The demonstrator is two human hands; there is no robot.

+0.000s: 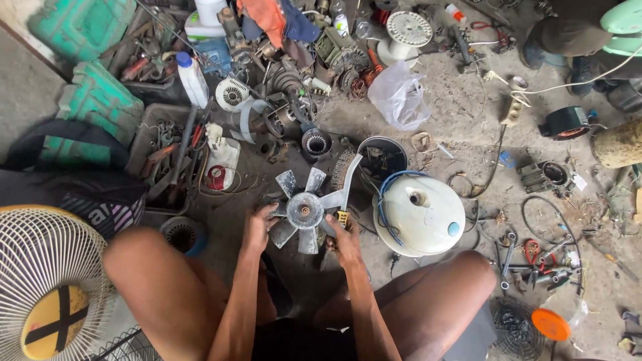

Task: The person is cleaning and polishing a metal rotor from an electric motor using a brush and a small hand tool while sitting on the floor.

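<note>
Knees (167, 267) are framing the shot and we are squatting over the concrete floor (455, 113), both hands out front on a small grey fan impeller (305, 211) with a round hub. Left hand (257, 227) is gripping the impeller's left side, fingers closed around a lower blade; right hand (344, 237) is clamped on the lower right edge, with something small and yellowish at the fingertips, too small to identify. Hands are apart, one on each side of the impeller, which is sitting just above the floor between the knees and right beside a white domed motor housing (420, 214) with a blue cable (391, 184) looped over it. By our reading we are mid-step on working the impeller at its hub, either seating it or freeing it; we cannot tell which. Next move is looking like a steady counter-grip from the left while the right works near the hub, keeping fingers off the blade edges. Wrenches (508, 257) are lying near the right knee, a caged fan guard (47, 281) sits at far left.
</note>
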